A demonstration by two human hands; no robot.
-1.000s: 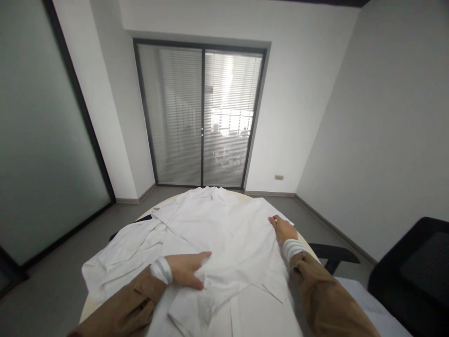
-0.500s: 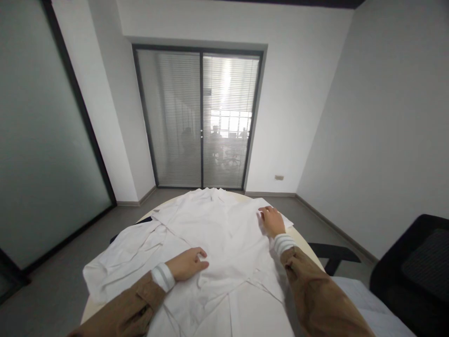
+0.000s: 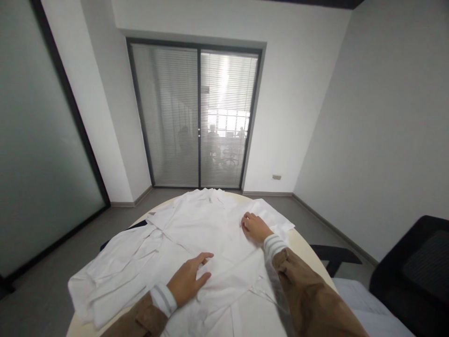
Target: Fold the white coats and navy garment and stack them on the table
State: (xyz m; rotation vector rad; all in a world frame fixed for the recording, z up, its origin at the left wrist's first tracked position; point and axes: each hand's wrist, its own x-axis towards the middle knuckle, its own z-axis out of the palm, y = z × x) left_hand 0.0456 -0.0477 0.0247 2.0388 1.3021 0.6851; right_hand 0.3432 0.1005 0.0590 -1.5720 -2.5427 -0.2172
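A white long-sleeved shirt point(image 3: 196, 220) lies spread over a round, light-coloured table point(image 3: 305, 243), its collar toward the far edge. My left hand point(image 3: 189, 276) rests low on the shirt's front, thumb and fingers apart, with no cloth visibly gripped. Farther away, my right hand point(image 3: 255, 227) lies on the right part of the shirt, inward of the sleeve. Its fingers are bent and their tips touch the cloth; the palm side is hidden. Creases run across the left sleeve point(image 3: 115, 267) and the shirt's lower part.
A black office chair point(image 3: 414, 276) stands at the right, its armrest point(image 3: 336, 254) close to the table edge. Pale fabric point(image 3: 361, 299) lies beside it. Beyond the table are a glass door with blinds point(image 3: 175, 117) and white walls. A frosted panel point(image 3: 38, 140) stands at the left.
My right hand has slid left, inward from the shirt's right shoulder area, and its fingers are more bent. My left hand has shifted slightly right and nearer, its fingers more stretched. The view has shifted a little.
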